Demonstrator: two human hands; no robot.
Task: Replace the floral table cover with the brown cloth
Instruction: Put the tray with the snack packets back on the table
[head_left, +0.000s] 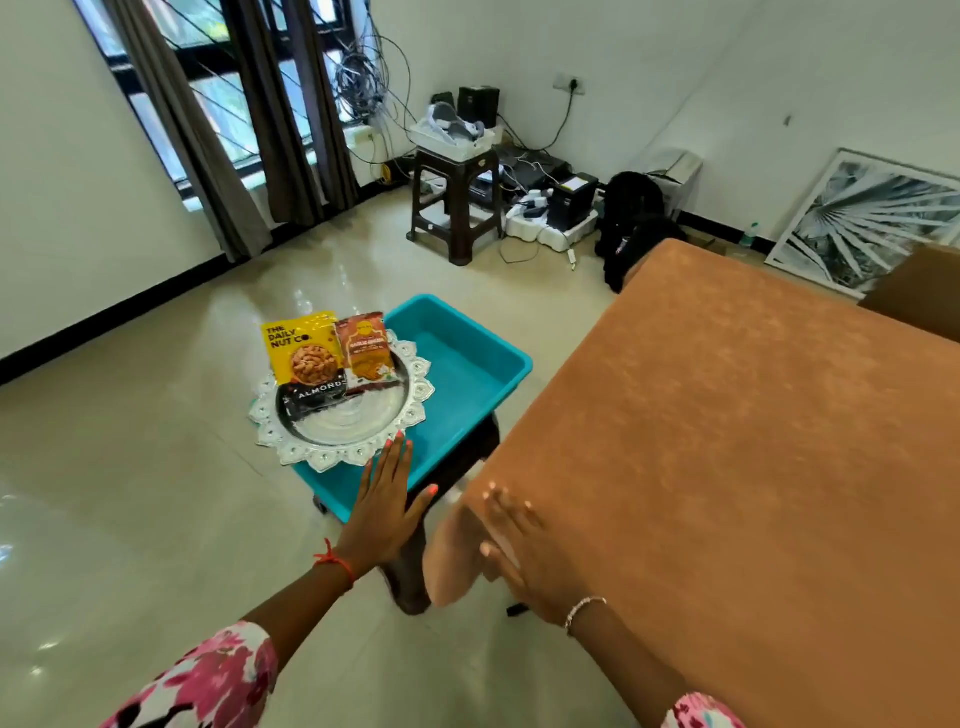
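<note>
Pressing brown cloth (727, 441) corner — right hand (519, 551) spread flat | left hand (387, 512) open, straight-fingered, above teal tub (467, 364)

- My right hand (514, 545) is motion-blurred at the near left corner of the brown cloth (727, 467).
- That cloth runs off the right and near edges, hiding whatever lies beneath.

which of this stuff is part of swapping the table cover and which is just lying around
Job in hand:
brown cloth, already spread out
right hand, flat on its near corner
left hand, open, by the tray

Lying about:
silver tray with snack packets, resting on the teal tub
dark stool
framed picture
</note>
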